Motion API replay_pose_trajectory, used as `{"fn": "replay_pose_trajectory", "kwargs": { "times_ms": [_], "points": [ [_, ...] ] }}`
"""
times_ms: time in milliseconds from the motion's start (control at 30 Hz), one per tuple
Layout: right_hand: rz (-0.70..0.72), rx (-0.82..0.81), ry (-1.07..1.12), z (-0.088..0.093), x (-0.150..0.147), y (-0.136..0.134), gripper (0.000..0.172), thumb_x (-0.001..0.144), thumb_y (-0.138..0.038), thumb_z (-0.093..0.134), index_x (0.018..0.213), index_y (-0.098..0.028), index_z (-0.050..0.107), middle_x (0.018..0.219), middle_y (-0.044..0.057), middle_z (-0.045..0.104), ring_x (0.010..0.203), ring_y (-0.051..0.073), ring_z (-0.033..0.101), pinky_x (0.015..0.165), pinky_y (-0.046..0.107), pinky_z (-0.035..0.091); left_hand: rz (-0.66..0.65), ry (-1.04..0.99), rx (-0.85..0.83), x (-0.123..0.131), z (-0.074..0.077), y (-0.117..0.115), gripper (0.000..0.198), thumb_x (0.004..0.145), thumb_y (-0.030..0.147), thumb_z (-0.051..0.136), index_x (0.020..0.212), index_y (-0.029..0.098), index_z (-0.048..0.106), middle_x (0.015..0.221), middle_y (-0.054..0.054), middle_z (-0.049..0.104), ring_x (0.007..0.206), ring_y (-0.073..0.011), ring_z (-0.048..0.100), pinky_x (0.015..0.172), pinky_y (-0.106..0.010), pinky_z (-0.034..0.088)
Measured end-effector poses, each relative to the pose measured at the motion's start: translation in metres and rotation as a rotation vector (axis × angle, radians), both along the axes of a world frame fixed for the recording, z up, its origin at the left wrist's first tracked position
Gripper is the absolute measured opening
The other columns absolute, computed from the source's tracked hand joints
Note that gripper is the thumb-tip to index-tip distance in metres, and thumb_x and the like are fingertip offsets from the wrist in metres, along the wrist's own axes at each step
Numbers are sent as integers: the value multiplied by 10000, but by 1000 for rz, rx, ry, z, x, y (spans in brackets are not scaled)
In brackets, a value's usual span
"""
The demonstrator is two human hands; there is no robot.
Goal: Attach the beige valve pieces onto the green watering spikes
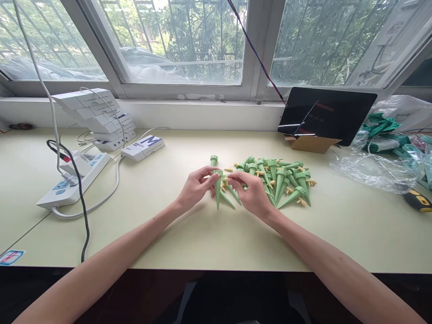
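Between the thumb and fingers of my left hand [196,186] is a green plastic watering spike [218,191], its cap up and its tip pointing down. My right hand [251,191] pinches a small yellow valve [225,179] close to the upper part of that spike; whether the two touch I cannot tell. Behind the left hand, another green spike's cap [213,159] shows, the rest partly hidden. Just right of my right hand lies a heap of green spikes [280,180], with yellow valves [301,202] among them. More spike tips show beneath the hands.
On the left stand a power strip [70,184] with cables, a stack of white boxes [97,117] and a single box [143,148]. A dark tablet [326,114] leans on a cardboard support [313,144] at the back right. Clear plastic bags [378,168] and a yellow-black tool [418,200] lie far right.
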State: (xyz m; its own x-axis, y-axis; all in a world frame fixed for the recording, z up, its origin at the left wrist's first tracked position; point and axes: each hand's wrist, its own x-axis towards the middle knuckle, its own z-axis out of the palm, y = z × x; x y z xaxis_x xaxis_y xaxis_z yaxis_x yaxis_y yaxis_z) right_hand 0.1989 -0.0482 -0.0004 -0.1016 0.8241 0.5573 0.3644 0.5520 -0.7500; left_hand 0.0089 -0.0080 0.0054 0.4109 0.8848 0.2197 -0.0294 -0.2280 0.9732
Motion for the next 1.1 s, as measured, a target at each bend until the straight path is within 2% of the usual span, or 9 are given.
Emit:
{"fn": "replay_pose_trajectory", "kwargs": {
  "times_ms": [167,367,767,1100],
  "points": [
    [2,-72,19,1,0,-1,136,944,-270,553,913,-182,653,818,45,710,700,159,643,680,277,499,22,18,20,0,2,-2,332,861,420,703,1051,170,594,772,18,584,486,-90,590,460,-238,511],
    [15,-122,0,2,1,-1,156,953,-290,532,882,-192,632,752,31,685,681,164,638,665,280,489,8,24,39,1,3,-2,329,850,445,709,934,158,571,739,21,579,472,-96,590,453,-248,504],
    [-1,-17,-21,3,1,-1,128,934,-228,555,876,-185,660,801,29,699,694,147,613,672,258,471,-45,57,30,-3,0,-1,304,878,436,683,878,150,580,615,4,620,504,-120,585,500,-260,496],
    [37,-94,-3,2,2,0,180,952,-278,528,845,-192,645,720,14,667,641,142,597,625,252,458,-73,83,33,-3,2,-3,304,880,438,679,869,143,603,584,6,628,483,-120,579,513,-262,486]
  ]
}}
